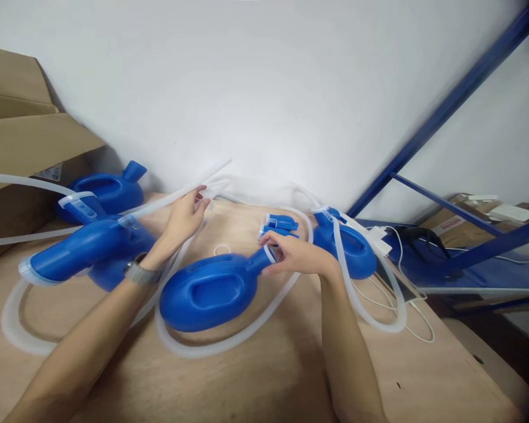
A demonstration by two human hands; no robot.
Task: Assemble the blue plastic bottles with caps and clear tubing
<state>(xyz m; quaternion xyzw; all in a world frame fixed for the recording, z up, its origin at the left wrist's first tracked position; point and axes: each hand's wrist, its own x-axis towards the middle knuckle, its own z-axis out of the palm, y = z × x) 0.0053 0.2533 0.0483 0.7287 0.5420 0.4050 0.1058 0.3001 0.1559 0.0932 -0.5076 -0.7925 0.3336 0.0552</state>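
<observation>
My right hand (pixel 297 255) grips the neck of a blue plastic urinal bottle (pixel 209 294), which lies on its side with its mouth towards my fingers. My left hand (pixel 187 214) reaches to the back of the table, its thumb and fingers curled around the edge of a clear plastic piece (pixel 216 189) whose shape is hard to make out. A whitish tube (pixel 220 351) loops around the bottle on the table. Two small blue fittings with clear rims (pixel 280 223) lie just beyond my right hand. A thin white ring (pixel 223 249) lies behind the bottle.
More blue urinal bottles with tubes stand at left (pixel 108 188) and right (pixel 352 249). A large blue spout (pixel 77 252) sits at left. An open cardboard box (pixel 22 135) is at far left. White cables (pixel 418 305) and a blue metal rack (pixel 441 117) are on the right.
</observation>
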